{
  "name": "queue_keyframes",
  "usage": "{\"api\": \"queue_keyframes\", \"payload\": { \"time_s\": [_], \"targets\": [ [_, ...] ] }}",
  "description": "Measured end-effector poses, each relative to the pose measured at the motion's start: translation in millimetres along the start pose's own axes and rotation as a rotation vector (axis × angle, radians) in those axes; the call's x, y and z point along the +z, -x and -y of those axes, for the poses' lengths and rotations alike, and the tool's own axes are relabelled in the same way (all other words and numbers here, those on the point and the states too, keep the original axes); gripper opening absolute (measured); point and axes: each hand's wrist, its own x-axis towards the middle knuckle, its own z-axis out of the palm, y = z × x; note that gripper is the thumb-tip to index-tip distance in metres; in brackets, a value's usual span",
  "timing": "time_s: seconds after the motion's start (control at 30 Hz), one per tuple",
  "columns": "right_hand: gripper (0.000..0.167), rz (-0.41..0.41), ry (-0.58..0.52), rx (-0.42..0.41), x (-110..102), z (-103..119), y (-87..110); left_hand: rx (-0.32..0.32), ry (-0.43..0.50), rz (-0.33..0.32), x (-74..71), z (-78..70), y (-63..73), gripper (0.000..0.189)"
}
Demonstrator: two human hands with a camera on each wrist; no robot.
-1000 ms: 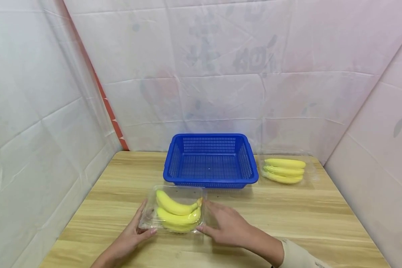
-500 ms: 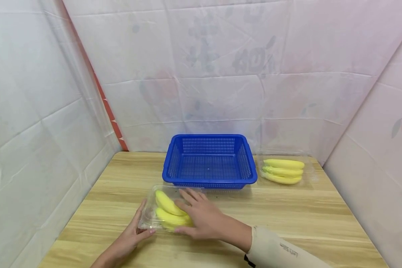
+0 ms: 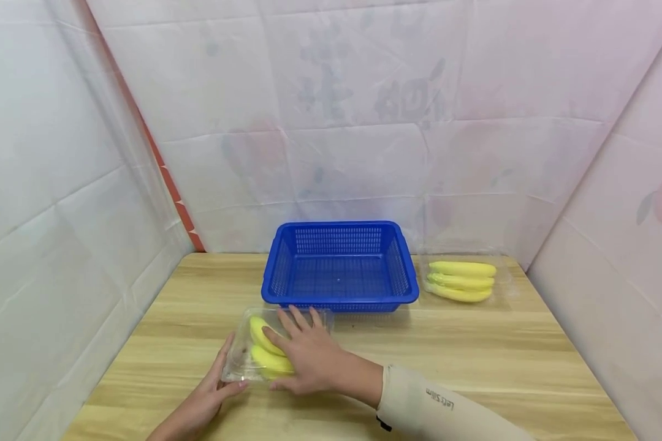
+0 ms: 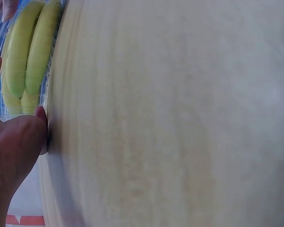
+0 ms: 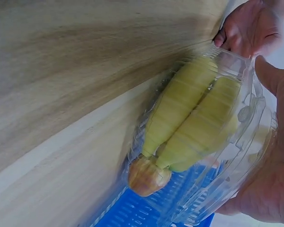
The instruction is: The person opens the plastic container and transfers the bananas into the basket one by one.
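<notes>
While the left hand (image 3: 206, 392) grips the near left corner of a clear box (image 3: 239, 361), the right hand (image 3: 311, 358) lies with fingers spread across its top, over the bananas (image 3: 270, 362). Just beyond the right hand sits a blue basket (image 3: 339, 301); farther right, a second box (image 3: 504, 283) rests on the counter (image 3: 474, 355).

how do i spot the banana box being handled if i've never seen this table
On the wooden table, find the blue basket. Just nearer the person, toward its left end, is a clear plastic box of yellow bananas. Unlike the banana pack at back right, it has the left hand and right hand on it.
</notes>
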Motion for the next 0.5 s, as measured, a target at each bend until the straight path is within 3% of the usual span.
{"api": "queue_keyframes", "payload": {
  "time_s": [0.5],
  "targets": [
    [0.081,-0.042,0.041,-0.018,2.1,-1.8,-8.0,0.003,0.089,-0.013,1.9,1.4,-6.4,0.108]
  ]
}}
